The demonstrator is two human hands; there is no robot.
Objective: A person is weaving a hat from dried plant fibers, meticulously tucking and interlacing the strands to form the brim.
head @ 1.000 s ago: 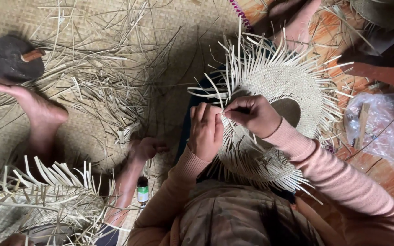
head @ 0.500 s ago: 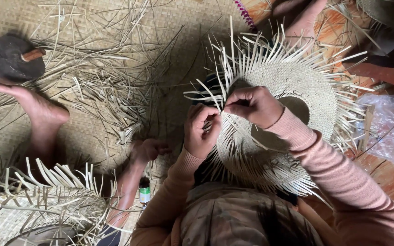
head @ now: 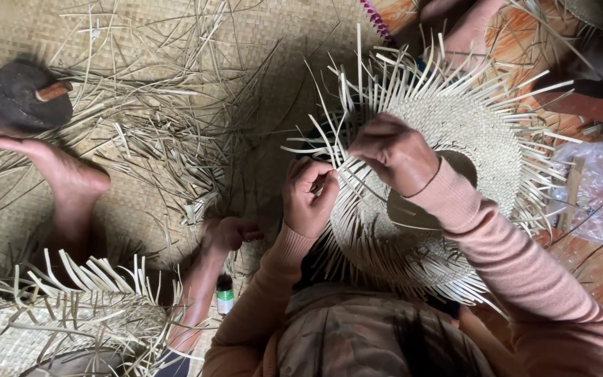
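Note:
A round, half-woven straw hat (head: 476, 132) with loose strips sticking out all around rests on my lap. My left hand (head: 308, 195) is curled at the hat's left rim, pinching pale straw strips. My right hand (head: 392, 150) is closed on strips just above and to the right, at the woven edge near the hat's centre opening. Pink sleeves cover both my forearms.
Loose straw strips (head: 169, 132) litter the woven mat. A dark rounded block with a wooden handle (head: 19, 101) lies far left. Two bare feet (head: 57, 167) rest on the mat. Another unfinished woven piece (head: 57, 307) sits bottom left, a small green bottle (head: 225, 297) beside it, a plastic bag (head: 601, 188) right.
Both hands have moved up along the hat's rim, the right one pulling strips toward the upper left. The left hand has curled from flat into a pinch.

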